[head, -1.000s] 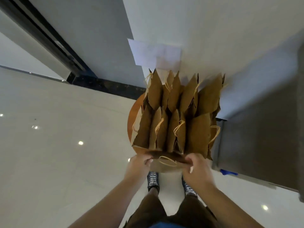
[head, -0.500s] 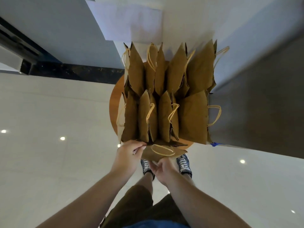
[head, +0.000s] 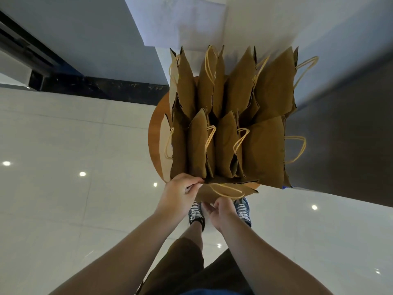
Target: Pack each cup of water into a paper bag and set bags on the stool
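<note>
Several brown paper bags (head: 231,116) with rope handles stand packed in two rows on a round wooden stool (head: 155,135). One more paper bag (head: 225,189) sits at the stool's near edge. My left hand (head: 180,194) pinches the left corner of its top rim. My right hand (head: 221,211) is lower, against the bag's near side, with its fingers curled under it. No cup shows; the bags' insides are hidden.
A dark cabinet or counter (head: 340,145) stands right beside the stool. A white wall with a taped paper sheet (head: 182,20) rises behind it. Glossy tile floor (head: 74,167) spreads to the left and around my feet (head: 196,212).
My right hand has dropped from the bag's top rim to its lower near side. My left hand stays at the rim. The view has moved closer over the stool.
</note>
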Action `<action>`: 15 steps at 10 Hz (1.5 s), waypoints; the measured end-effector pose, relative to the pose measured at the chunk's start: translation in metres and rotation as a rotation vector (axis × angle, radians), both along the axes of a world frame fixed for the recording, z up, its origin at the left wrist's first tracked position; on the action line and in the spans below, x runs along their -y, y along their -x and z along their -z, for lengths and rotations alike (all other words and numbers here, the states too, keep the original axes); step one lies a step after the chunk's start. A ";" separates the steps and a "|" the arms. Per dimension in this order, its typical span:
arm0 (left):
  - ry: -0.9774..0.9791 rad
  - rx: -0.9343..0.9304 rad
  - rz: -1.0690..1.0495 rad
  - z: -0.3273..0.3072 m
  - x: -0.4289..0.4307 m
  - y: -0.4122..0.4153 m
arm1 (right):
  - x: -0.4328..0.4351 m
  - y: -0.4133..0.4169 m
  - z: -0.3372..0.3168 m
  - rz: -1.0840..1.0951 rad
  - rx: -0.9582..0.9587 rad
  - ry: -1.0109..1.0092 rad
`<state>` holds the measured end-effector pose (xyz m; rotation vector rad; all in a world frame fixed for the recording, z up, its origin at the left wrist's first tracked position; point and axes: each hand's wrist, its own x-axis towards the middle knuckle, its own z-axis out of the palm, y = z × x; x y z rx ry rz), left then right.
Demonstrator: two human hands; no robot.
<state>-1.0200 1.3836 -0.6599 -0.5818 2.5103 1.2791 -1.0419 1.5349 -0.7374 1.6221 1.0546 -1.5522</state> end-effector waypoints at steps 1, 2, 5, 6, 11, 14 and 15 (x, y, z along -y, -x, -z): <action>0.000 -0.014 -0.026 0.002 -0.001 0.005 | 0.000 0.010 0.006 0.006 -0.012 -0.009; 0.034 0.023 -0.035 0.004 -0.005 0.009 | -0.003 0.018 0.007 -0.050 -0.005 -0.034; 0.161 0.073 -0.017 0.000 -0.020 0.007 | -0.009 0.013 -0.006 -0.176 0.032 -0.018; 0.173 0.078 -0.023 -0.008 -0.023 0.005 | -0.015 0.015 -0.017 -0.287 0.029 -0.043; 0.092 0.134 -0.078 -0.077 -0.051 -0.012 | -0.074 0.029 -0.096 -0.445 -0.181 0.010; 0.109 0.074 -0.241 -0.134 -0.095 -0.057 | -0.140 0.024 -0.155 -0.625 -0.371 0.020; 0.167 -0.013 -0.203 -0.153 -0.108 -0.073 | -0.156 0.019 -0.175 -0.783 -0.587 -0.086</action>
